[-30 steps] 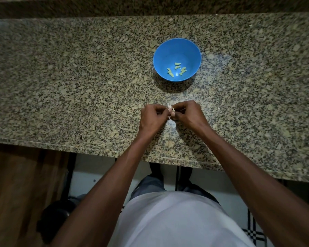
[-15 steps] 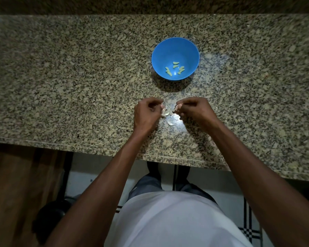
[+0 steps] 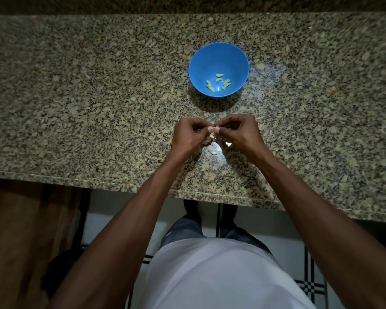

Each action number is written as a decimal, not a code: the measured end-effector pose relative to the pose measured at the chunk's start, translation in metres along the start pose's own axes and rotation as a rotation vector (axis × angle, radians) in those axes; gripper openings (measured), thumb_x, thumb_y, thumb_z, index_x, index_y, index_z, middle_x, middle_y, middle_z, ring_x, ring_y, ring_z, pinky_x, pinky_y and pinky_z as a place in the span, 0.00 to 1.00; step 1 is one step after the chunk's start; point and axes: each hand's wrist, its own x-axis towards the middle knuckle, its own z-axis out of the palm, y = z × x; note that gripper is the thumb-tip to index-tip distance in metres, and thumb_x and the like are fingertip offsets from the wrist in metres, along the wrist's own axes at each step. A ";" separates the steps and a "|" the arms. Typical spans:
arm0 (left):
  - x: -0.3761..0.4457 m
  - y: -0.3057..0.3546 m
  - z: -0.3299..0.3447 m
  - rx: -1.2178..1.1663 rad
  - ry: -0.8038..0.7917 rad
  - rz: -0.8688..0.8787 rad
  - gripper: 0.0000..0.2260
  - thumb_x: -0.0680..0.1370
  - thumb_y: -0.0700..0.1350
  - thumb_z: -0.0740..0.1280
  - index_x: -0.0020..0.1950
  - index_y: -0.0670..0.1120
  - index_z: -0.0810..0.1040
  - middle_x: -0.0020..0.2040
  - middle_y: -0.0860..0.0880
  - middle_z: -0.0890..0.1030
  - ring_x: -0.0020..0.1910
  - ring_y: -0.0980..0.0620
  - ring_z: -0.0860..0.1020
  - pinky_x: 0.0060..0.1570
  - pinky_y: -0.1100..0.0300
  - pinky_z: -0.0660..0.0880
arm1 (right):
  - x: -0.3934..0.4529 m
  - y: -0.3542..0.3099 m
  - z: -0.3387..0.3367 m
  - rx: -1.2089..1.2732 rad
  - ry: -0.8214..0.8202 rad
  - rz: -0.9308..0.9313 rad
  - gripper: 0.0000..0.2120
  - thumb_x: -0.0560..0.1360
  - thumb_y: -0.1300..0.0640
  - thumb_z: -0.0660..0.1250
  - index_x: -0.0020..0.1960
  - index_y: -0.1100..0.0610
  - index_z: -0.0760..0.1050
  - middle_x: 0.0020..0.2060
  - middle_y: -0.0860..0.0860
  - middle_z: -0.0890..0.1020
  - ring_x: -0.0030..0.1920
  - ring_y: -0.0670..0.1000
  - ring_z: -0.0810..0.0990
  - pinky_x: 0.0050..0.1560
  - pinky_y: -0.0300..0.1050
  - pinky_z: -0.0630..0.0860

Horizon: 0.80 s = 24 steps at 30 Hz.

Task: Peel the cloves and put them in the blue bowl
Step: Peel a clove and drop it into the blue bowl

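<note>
A blue bowl (image 3: 218,52) stands on the granite counter with several pale peeled cloves (image 3: 218,82) in its bottom. Just in front of it my left hand (image 3: 192,137) and my right hand (image 3: 241,132) meet thumb to thumb. Both pinch a small garlic clove (image 3: 212,137) between their fingertips; most of it is hidden by my fingers, and papery skin shows under my left thumb. Pale bits of garlic, one (image 3: 214,152) between my wrists and one (image 3: 228,144) by my right hand, lie on the counter.
The speckled granite counter (image 3: 98,97) runs across the whole view, its front edge (image 3: 120,182) close to my body. A dark backsplash rises behind it. A wooden cabinet front (image 3: 20,241) is at lower left, tiled floor below.
My hands parted briefly half a second ago, with bits dropping to the counter, and have come together again on the clove. The bowl has not moved.
</note>
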 end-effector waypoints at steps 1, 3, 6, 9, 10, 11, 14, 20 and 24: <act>0.000 -0.001 0.000 0.020 0.009 0.002 0.09 0.75 0.44 0.78 0.52 0.41 0.87 0.45 0.47 0.88 0.43 0.51 0.87 0.46 0.50 0.85 | 0.000 0.001 0.002 0.002 0.011 -0.010 0.13 0.70 0.54 0.83 0.50 0.59 0.86 0.43 0.54 0.89 0.45 0.53 0.89 0.51 0.58 0.86; 0.000 -0.001 0.001 0.039 0.030 0.003 0.07 0.77 0.43 0.77 0.53 0.42 0.87 0.45 0.47 0.87 0.43 0.52 0.87 0.46 0.51 0.85 | -0.001 0.002 0.006 0.037 0.042 -0.022 0.13 0.69 0.53 0.83 0.49 0.58 0.87 0.42 0.53 0.89 0.45 0.54 0.89 0.51 0.59 0.86; 0.002 -0.003 0.005 0.051 0.063 0.013 0.06 0.78 0.42 0.75 0.54 0.43 0.86 0.47 0.48 0.87 0.45 0.54 0.86 0.47 0.57 0.84 | -0.001 0.003 0.010 0.075 0.083 -0.005 0.13 0.69 0.53 0.84 0.48 0.59 0.87 0.41 0.54 0.89 0.43 0.54 0.89 0.50 0.58 0.86; 0.003 -0.007 0.007 0.090 0.088 0.031 0.05 0.79 0.40 0.73 0.55 0.43 0.86 0.48 0.50 0.86 0.48 0.59 0.84 0.47 0.66 0.81 | 0.001 0.001 0.013 0.105 0.082 0.051 0.13 0.68 0.56 0.84 0.48 0.61 0.87 0.40 0.56 0.88 0.43 0.55 0.89 0.50 0.57 0.86; 0.003 -0.007 0.007 0.094 0.095 0.031 0.05 0.79 0.39 0.73 0.54 0.43 0.86 0.48 0.50 0.86 0.48 0.60 0.84 0.47 0.66 0.81 | 0.002 0.001 0.014 0.117 0.075 0.082 0.12 0.68 0.57 0.84 0.48 0.61 0.86 0.41 0.57 0.88 0.42 0.57 0.89 0.50 0.58 0.86; 0.002 -0.007 0.007 0.089 0.098 0.025 0.06 0.79 0.38 0.73 0.54 0.43 0.86 0.49 0.50 0.86 0.49 0.59 0.84 0.48 0.66 0.82 | 0.003 0.000 0.015 0.141 0.066 0.120 0.12 0.69 0.59 0.83 0.48 0.63 0.86 0.41 0.58 0.88 0.42 0.58 0.89 0.50 0.60 0.86; 0.002 -0.007 0.007 0.083 0.100 0.020 0.07 0.79 0.36 0.72 0.54 0.43 0.86 0.50 0.50 0.87 0.49 0.59 0.84 0.47 0.67 0.81 | 0.005 -0.002 0.016 0.202 0.048 0.201 0.10 0.71 0.64 0.81 0.49 0.67 0.84 0.41 0.62 0.87 0.40 0.58 0.88 0.51 0.63 0.85; 0.006 -0.010 -0.001 0.085 0.198 -0.049 0.09 0.79 0.34 0.70 0.53 0.45 0.86 0.51 0.52 0.86 0.50 0.59 0.84 0.45 0.70 0.80 | 0.008 -0.009 0.006 0.027 0.005 0.092 0.06 0.81 0.64 0.70 0.56 0.64 0.83 0.43 0.62 0.86 0.41 0.58 0.87 0.48 0.57 0.86; 0.004 -0.012 -0.011 0.105 0.151 -0.072 0.08 0.79 0.35 0.72 0.55 0.45 0.86 0.56 0.53 0.86 0.54 0.60 0.83 0.50 0.70 0.80 | 0.005 -0.002 -0.003 -0.017 -0.018 0.079 0.06 0.81 0.59 0.71 0.50 0.62 0.83 0.39 0.59 0.87 0.41 0.60 0.87 0.45 0.60 0.85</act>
